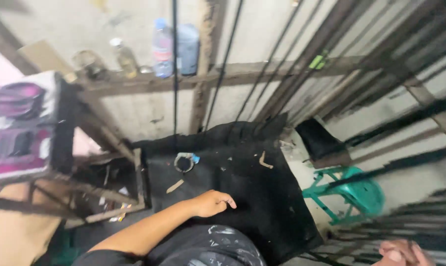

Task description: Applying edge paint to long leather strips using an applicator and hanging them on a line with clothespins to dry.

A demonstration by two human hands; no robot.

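Now the left hand rested loosely curled, empty, on the black mat — right hand near-right, fingers unclear — ring untouched.

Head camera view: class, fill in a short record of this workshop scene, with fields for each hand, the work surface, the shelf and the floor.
Left hand: left hand loosely curled, resting on the black mat, holding nothing.
Right hand: right hand at the lower right edge, blurred; grip unclear.
Work surface: black mat-covered table with a small metal ring and wood scraps.
Shelf: wooden ledge with clear plastic bottles.
Floor: green plastic stool.
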